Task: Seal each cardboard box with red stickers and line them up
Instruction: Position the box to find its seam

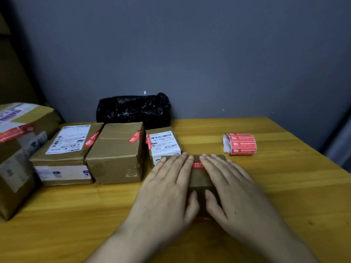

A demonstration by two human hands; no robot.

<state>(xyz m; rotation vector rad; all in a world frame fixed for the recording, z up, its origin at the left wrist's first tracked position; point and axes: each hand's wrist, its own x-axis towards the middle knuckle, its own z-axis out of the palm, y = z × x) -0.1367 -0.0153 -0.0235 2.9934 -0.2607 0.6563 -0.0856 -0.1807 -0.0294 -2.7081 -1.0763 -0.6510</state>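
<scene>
My left hand (167,188) lies flat, fingers straight and close together, on the small brown cardboard box (201,179) at lower centre of the frame; my right hand (230,186) mirrors it. A red sticker (197,165) shows between my fingertips. The box seems light and stiff, best taken by its sides.

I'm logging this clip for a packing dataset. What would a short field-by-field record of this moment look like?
surface: wooden table
left hand: flat on small box
right hand: flat on the same box
red sticker: on box top, between the fingertips
sticker roll: right of the hands, lying on its side
lined-up boxes: left, red-stickered
black bag: against wall
</scene>
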